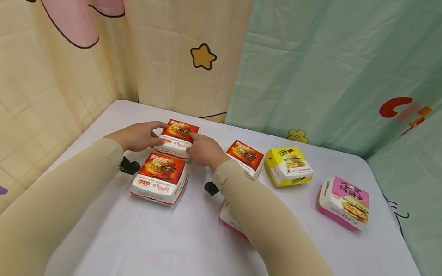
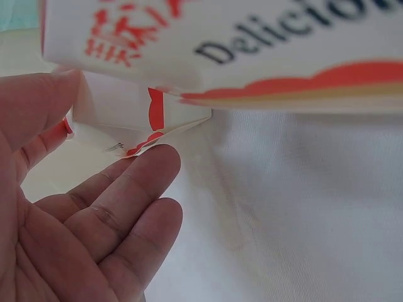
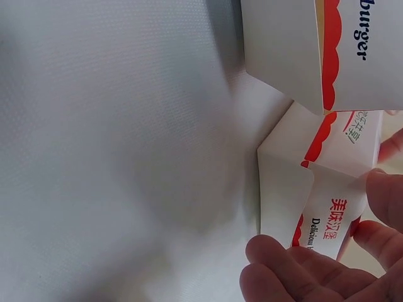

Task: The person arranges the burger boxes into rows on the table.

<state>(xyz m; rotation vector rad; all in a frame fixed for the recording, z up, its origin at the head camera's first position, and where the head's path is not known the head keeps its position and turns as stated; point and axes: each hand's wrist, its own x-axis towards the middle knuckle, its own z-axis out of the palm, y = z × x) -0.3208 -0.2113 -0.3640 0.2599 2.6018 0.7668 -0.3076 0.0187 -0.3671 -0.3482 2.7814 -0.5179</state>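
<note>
A white-covered worktop (image 1: 189, 255) is seen from above, with both beige sleeves reaching forward across it. Nearest, a pink-edged box (image 1: 231, 218) is largely hidden under the right forearm. Taking the near red box (image 1: 160, 178) as the landmark, a second red box (image 1: 176, 138) lies just behind it, close enough that whether they touch cannot be told. This far red box is held from both sides: the left hand (image 1: 137, 135) is laid against its left end, the right hand (image 1: 204, 150) against its right end. In the left wrist view the fingers (image 2: 135, 189) are curled at the box's lower corner; in the right wrist view the fingertips (image 3: 283, 255) are pressed on its white side panel, so each grip is closed on that box. To the right of the landmark, beyond the right hand, a third red box (image 1: 245, 156) is set, then a yellow box (image 1: 288, 166), and farthest right a pink box (image 1: 345, 202), all apart from one another. Patterned curtains (image 1: 306, 60) are hung behind the worktop.
</note>
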